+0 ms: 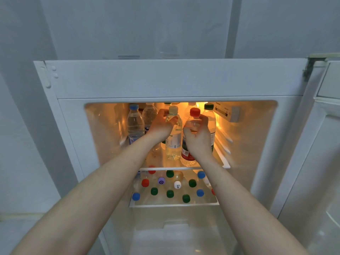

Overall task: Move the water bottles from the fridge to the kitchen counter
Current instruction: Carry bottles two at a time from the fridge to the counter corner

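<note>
Both arms reach into the lit white fridge (171,80): the left hand (160,126) wraps the pale-capped clear plastic bottle (173,137), the right hand (197,137) the red-capped clear plastic bottle (193,118) just beside it, presumably to lift two at once (more bottles crowd around and below the hands).
</note>
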Action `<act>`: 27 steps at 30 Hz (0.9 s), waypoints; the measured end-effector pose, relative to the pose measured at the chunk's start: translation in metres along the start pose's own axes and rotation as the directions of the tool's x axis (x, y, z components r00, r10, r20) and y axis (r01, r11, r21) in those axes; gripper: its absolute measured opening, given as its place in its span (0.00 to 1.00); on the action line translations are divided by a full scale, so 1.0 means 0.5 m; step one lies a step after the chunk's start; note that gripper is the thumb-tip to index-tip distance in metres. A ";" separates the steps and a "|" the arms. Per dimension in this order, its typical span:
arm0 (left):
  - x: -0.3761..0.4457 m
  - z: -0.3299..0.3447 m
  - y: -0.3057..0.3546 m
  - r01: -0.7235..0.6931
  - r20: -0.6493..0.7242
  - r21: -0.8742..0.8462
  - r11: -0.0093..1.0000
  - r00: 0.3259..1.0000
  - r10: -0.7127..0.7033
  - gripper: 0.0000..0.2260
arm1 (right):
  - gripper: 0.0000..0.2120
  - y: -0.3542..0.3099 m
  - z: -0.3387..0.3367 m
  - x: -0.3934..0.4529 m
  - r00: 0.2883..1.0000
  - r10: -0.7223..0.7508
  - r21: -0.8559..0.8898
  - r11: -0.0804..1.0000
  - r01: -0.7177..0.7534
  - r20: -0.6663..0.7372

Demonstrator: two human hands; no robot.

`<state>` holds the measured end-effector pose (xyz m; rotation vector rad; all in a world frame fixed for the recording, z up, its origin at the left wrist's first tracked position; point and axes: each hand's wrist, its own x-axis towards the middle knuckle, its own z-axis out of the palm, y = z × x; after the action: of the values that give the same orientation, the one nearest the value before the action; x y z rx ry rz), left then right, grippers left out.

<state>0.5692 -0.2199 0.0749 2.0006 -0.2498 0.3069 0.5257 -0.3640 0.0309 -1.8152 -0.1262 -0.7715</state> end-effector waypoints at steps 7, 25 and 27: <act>-0.046 -0.006 -0.004 -0.125 -0.017 0.076 0.989 0.992 0.127 0.18 | 0.19 -0.003 -0.005 -0.015 1.000 0.025 0.061 0.998 -0.024 -0.010; -0.225 -0.056 0.000 -0.191 -0.314 -0.044 0.981 0.934 0.168 0.08 | 0.15 -0.026 -0.014 -0.055 0.997 0.008 0.134 0.991 0.003 -0.083; -0.259 -0.075 0.012 -0.211 -0.318 -0.070 0.975 0.931 0.179 0.08 | 0.14 -0.041 -0.007 -0.063 0.999 -0.014 0.130 0.991 0.018 -0.032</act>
<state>0.4412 -0.1834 0.0537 1.7977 -0.2590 0.7150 0.4904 -0.3502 0.0305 -1.6796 -0.1672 -0.7847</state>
